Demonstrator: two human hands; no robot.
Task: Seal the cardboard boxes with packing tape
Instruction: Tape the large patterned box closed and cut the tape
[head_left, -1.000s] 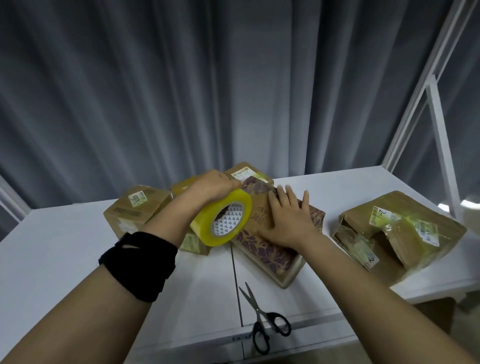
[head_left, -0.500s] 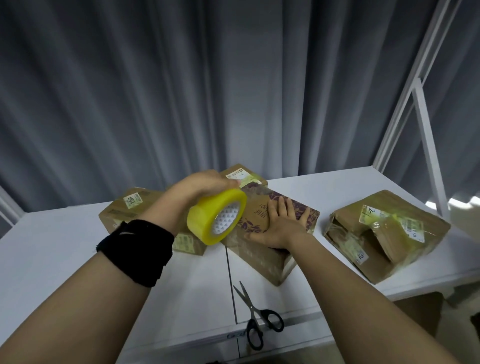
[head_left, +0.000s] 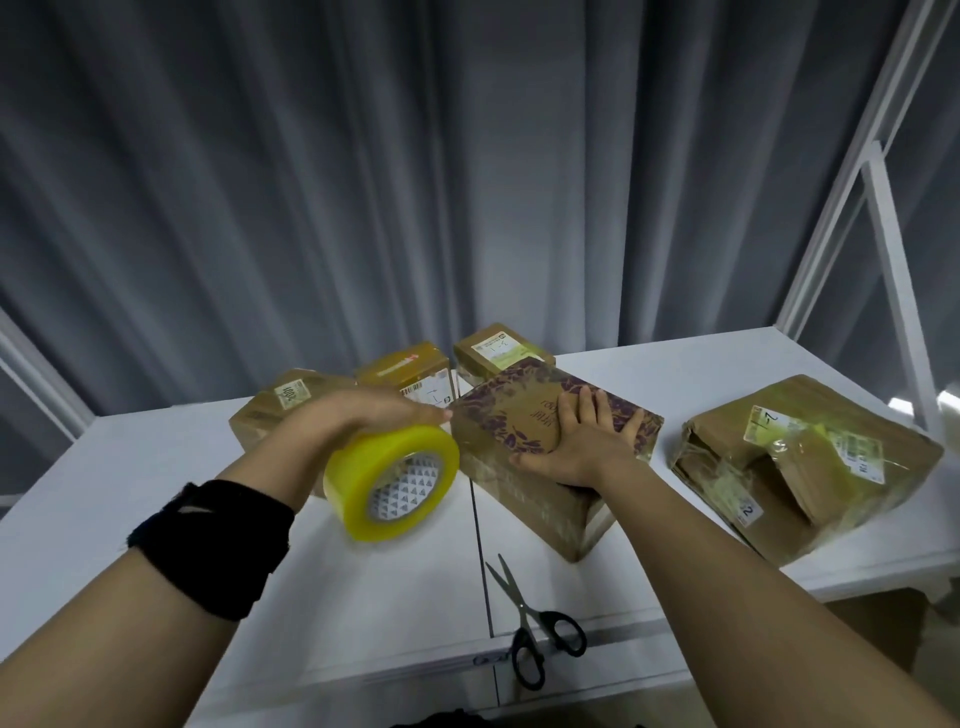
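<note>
Left hand (head_left: 363, 420): reaches in from above and grips the yellow roll of tape (head_left: 390, 483), palm over the top of the roll and fingers wrapped along its outer rim. The thumb is hidden. The roll is lifted off the white table (head_left: 156, 467), tilted so that its open core faces the person. It sits just left of the patterned box (head_left: 511, 415), and the fingertips nearly reach that box's left corner. A black wristband (head_left: 213, 545) circles the left forearm.

Right hand (head_left: 574, 444): lies flat on the box lid, fingers straight and spread, pressing down, thumb along the near edge. The box rests on the table at an angle, one corner pointing toward the person.

Surroundings: three small brown boxes (head_left: 410, 366) stand just behind the roll and the patterned box. A larger taped parcel (head_left: 810, 462) lies well apart to the right. Black-handled scissors (head_left: 530, 623) lie closed near the table's front edge. A grey curtain (head_left: 467, 182) hangs behind.
</note>
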